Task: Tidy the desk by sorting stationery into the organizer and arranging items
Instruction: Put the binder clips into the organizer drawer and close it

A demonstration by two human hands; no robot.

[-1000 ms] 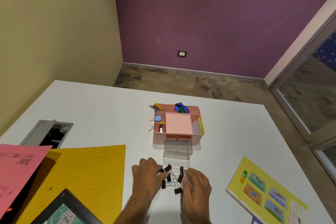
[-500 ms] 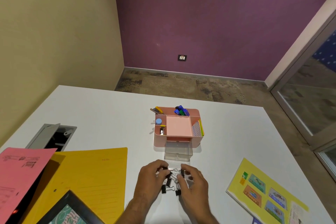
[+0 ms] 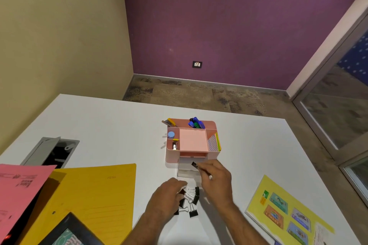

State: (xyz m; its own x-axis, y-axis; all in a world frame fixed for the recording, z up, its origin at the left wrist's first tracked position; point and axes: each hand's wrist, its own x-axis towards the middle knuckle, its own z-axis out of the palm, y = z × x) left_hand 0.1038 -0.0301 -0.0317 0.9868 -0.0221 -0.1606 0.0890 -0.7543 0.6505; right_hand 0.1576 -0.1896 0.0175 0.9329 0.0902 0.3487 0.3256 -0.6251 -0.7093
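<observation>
Right hand (image 3: 216,178) pinches one binder clip (image 3: 194,164) above the clear drawer (image 3: 187,171); release low inside, while left hand (image 3: 169,195), fingers curled, gathers the remaining clips (image 3: 192,202).

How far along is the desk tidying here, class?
Done: pens stand in the pink organizer. In hand: the right hand holds a binder clip over the clear drawer. Left: loose clips by the left hand, and the yellow folder.
</observation>
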